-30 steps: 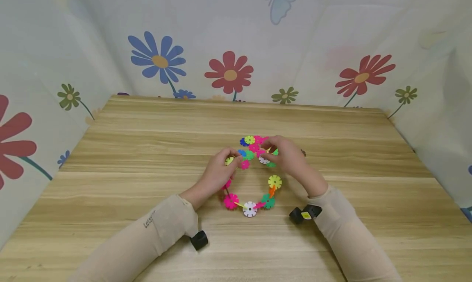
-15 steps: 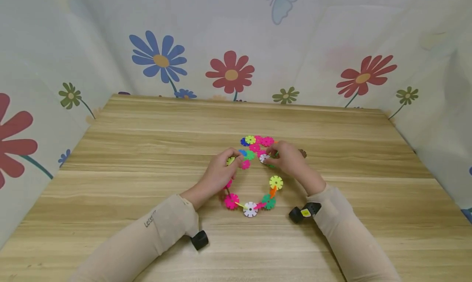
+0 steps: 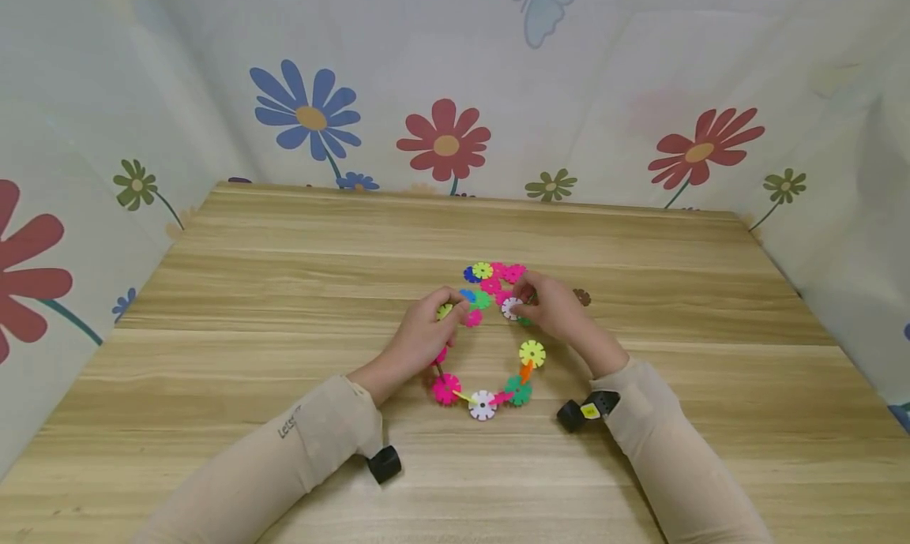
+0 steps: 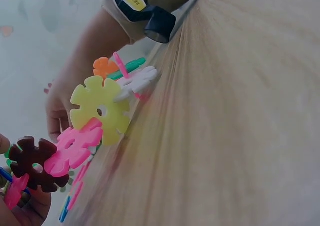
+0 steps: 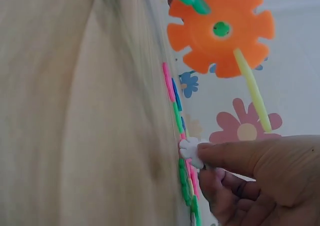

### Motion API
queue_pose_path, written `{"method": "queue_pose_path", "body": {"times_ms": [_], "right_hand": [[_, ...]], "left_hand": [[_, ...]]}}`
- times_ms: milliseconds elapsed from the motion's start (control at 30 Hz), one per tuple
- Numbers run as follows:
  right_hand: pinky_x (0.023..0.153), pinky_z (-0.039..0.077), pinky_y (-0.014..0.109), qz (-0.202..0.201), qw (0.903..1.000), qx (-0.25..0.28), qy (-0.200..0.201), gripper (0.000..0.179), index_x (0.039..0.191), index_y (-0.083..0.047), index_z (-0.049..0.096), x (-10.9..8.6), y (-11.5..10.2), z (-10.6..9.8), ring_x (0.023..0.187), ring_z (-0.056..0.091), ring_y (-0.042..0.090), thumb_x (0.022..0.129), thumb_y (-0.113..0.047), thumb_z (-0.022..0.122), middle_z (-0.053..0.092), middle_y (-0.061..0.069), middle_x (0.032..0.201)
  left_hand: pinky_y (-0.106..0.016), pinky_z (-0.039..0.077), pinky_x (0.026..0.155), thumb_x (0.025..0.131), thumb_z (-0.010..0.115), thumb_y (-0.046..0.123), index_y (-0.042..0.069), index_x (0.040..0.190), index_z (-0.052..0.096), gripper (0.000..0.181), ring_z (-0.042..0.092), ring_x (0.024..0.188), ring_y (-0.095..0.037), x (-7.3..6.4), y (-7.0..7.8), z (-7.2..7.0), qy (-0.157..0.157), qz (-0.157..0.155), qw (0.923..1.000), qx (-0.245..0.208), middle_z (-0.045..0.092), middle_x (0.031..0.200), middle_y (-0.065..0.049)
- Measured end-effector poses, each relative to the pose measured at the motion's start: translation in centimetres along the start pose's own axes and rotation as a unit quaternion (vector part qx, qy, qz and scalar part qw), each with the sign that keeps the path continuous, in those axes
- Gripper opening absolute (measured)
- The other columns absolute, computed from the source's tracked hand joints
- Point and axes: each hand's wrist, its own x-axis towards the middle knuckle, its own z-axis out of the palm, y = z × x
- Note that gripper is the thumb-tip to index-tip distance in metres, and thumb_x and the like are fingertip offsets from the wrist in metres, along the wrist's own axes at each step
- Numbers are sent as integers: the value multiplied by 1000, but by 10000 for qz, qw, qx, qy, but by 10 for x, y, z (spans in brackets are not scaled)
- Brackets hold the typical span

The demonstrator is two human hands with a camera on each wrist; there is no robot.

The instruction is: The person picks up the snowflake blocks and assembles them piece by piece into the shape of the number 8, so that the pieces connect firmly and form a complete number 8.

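Observation:
My left hand (image 3: 423, 327) grips one end of a curved chain of notched plastic snowflake discs. In the left wrist view, a brown disc (image 4: 31, 156), a pink disc (image 4: 74, 147) and a yellow disc (image 4: 95, 98) run away from its fingers. The chain bends round through a white disc (image 3: 483, 405) at the front to a yellow disc at its free end (image 3: 532, 354), standing on edge in places. Between thumb and forefinger, my right hand (image 3: 562, 311) pinches a separate white snowflake disc (image 5: 190, 151), close over the loose discs.
Loose discs lie flat beyond the chain, among them a pink one (image 3: 514, 273), a dark blue one (image 3: 470, 275) and a green one (image 3: 481, 300). A brown disc (image 3: 582, 297) lies right of the right hand. Flowered cloth (image 3: 604, 78) rises behind the wooden table (image 3: 284, 252).
My right hand has come down from over the loose discs and taken hold of a white one at its edge. The left hand and the chain have stayed nearly still.

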Motion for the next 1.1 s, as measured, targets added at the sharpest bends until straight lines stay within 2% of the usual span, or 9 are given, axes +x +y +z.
{"method": "queue_pose_path", "body": {"times_ms": [200, 300, 433, 700, 967, 1100], "right_hand": [[60, 51, 24, 27, 9975, 706, -45, 18, 101, 0, 61, -3, -3, -4, 67, 57, 14, 92, -16, 64, 64, 10, 84], [55, 53, 27, -23, 9907, 1347, -200, 19, 103, 2, 58, -6, -9, -6, 60, 58, 13, 94, -15, 62, 66, 14, 79], [57, 54, 28, -231, 9786, 2017, -323, 21, 108, 5, 58, -9, -19, -7, 61, 60, 16, 94, -10, 61, 67, 21, 80], [55, 54, 25, -560, 9681, 2410, -407, 23, 111, 9, 59, -11, -24, -2, 60, 61, 16, 94, -8, 60, 65, 26, 78], [56, 54, 24, -403, 9607, 2695, -527, 23, 111, 9, 59, -12, -29, 2, 60, 61, 14, 95, -7, 58, 64, 31, 83], [56, 54, 21, -417, 9534, 2941, -523, 21, 109, 10, 60, -11, -29, 6, 60, 61, 11, 95, -5, 57, 64, 30, 83]], "left_hand": [[-24, 30, 41, 101, 47, 33, 8, 110, 60, 29, 39, 45, -11, 1, -1, 0, -96, -8, 9999, 59, 55, 62, -9], [-23, 30, 40, 102, 47, 32, 9, 110, 61, 28, 38, 44, -12, 1, -1, 1, -85, -29, 9999, 55, 55, 62, -10], [-23, 30, 40, 101, 47, 32, 11, 110, 61, 27, 38, 43, -12, 1, -2, 1, -55, -30, 10000, 50, 56, 62, -9], [-24, 32, 39, 101, 47, 31, 12, 110, 60, 25, 39, 41, -11, 1, -3, 2, -108, 114, 9999, 56, 56, 61, -7], [-22, 31, 39, 102, 47, 30, 8, 108, 61, 27, 37, 40, -11, 0, 0, 3, -63, 207, 9997, 114, 54, 57, -3], [-23, 38, 45, 103, 44, 26, 2, 102, 63, 31, 43, 47, -12, 0, 1, 4, 3, 499, 9980, 384, 52, 60, -4]]}}
